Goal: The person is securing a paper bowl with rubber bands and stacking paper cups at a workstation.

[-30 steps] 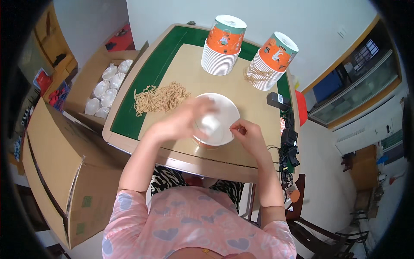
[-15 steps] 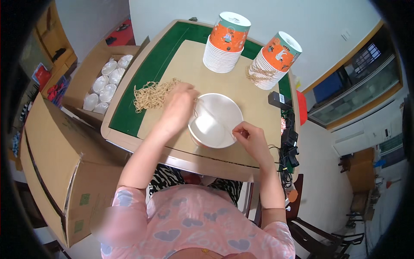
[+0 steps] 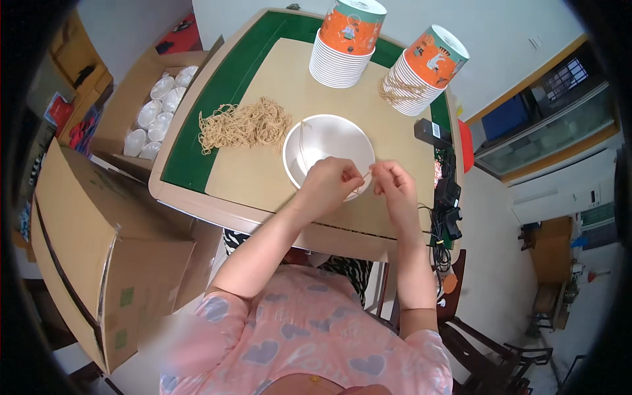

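Observation:
A round white paper bucket (image 3: 322, 135) stands mouth up on the board near me. A thin beige cord (image 3: 301, 142) crosses its far left rim and hangs inside. Over the bucket's near right side my left hand (image 3: 329, 180) pinches a strand of this cord. Just right of the rim, my right hand (image 3: 396, 189) is pinching the cord too, fingertips close to the left hand's. A short length runs between them; whether it is knotted is too small to tell. A loose heap of beige cords (image 3: 243, 125) lies left of the bucket.
Two upside-down stacks of orange and teal paper buckets, one left (image 3: 342, 56) and one right (image 3: 424, 72), stand at the back; cords wrap the right one. Black adapters and cables (image 3: 447, 194) line the right edge. Cardboard boxes (image 3: 128, 257) stand left of the table.
My left hand has come from beside the cord heap, rightward and nearer, to meet my right hand. The right hand has shifted slightly. The view has tilted, moving the table upward.

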`<act>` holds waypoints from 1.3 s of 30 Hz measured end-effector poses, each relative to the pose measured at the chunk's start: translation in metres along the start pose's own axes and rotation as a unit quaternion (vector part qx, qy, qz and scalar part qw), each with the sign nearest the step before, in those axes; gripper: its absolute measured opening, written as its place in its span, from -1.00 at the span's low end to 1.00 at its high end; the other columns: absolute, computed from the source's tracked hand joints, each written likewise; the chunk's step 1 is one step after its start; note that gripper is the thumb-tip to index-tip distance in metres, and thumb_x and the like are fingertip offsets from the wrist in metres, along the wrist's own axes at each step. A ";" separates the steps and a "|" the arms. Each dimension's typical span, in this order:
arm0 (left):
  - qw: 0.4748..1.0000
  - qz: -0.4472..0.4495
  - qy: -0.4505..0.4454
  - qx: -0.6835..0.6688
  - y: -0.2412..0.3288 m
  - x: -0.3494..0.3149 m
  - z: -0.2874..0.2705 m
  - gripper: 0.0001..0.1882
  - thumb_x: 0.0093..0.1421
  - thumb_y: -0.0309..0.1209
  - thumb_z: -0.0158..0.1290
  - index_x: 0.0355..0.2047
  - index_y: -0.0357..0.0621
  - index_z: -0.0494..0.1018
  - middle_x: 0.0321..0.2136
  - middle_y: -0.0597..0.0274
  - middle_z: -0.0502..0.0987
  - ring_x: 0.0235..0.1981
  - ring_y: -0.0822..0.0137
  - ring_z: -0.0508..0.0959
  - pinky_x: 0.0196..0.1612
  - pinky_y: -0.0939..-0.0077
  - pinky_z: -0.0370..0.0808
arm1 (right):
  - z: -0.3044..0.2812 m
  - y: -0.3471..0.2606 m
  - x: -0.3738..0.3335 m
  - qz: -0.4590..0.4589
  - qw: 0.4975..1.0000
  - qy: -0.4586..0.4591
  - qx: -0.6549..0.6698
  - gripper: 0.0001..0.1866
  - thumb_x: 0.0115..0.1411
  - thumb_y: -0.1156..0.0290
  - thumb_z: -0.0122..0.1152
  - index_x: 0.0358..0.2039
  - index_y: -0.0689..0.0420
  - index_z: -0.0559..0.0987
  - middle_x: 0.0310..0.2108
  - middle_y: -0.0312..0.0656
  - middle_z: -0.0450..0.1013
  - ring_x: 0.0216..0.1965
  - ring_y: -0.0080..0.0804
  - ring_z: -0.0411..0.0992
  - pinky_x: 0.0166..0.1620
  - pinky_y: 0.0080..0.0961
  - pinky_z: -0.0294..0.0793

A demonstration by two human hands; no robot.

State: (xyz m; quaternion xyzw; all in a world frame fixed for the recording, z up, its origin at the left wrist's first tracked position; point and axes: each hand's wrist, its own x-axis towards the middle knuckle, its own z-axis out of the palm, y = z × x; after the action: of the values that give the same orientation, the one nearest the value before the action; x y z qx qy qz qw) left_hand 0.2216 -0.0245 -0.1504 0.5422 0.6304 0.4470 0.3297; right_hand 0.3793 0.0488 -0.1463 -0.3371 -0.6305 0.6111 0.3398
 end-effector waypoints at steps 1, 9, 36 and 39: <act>1.000 -0.006 0.004 -0.015 -0.002 0.001 0.000 -0.79 0.05 -0.35 0.13 -0.42 -0.29 0.55 -0.48 -0.02 0.58 -0.41 0.11 0.58 -0.30 0.32 0.48 | -0.002 -0.004 0.000 -0.011 1.000 0.002 -0.028 -0.90 0.17 0.57 0.12 -0.29 0.20 0.54 -0.52 -0.39 0.40 -0.51 -0.71 0.29 -0.44 -0.76 0.25; 1.000 0.001 -0.002 -0.002 0.001 -0.001 0.001 -0.81 0.07 -0.38 0.11 -0.40 -0.28 0.55 -0.48 -0.01 0.58 -0.42 0.11 0.58 -0.30 0.33 0.48 | -0.006 -0.023 0.001 -0.185 0.931 -0.083 -0.304 -0.86 0.08 0.64 0.17 -0.31 0.23 0.53 -0.45 -0.20 0.44 -0.44 -0.46 0.42 -0.34 -0.59 0.42; 0.987 0.002 -0.148 0.068 -0.003 -0.002 -0.031 -0.74 0.03 -0.35 0.17 -0.34 -0.29 0.47 -0.55 0.04 0.55 -0.45 0.14 0.56 -0.34 0.36 0.46 | 0.004 -0.003 0.010 -0.133 0.943 -0.123 -0.281 -0.94 0.20 0.55 0.10 -0.34 0.27 0.45 -0.51 -0.25 0.43 -0.50 -0.60 0.39 -0.40 -0.65 0.38; 0.993 -0.029 -0.117 -0.001 -0.014 0.000 -0.032 -0.77 0.07 -0.41 0.17 -0.30 -0.27 0.45 -0.52 0.12 0.55 -0.41 0.31 0.54 -0.32 0.48 0.45 | 0.006 -0.002 0.011 -0.104 0.953 -0.131 -0.253 -0.93 0.22 0.54 0.07 -0.32 0.27 0.43 -0.51 -0.23 0.44 -0.44 -0.58 0.45 -0.34 -0.65 0.43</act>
State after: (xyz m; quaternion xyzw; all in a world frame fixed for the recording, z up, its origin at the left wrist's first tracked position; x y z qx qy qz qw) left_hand 0.1876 -0.0310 -0.1510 0.5723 0.6025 0.3715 0.4141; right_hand 0.3681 0.0551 -0.1447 -0.2613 -0.8349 0.4319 0.2193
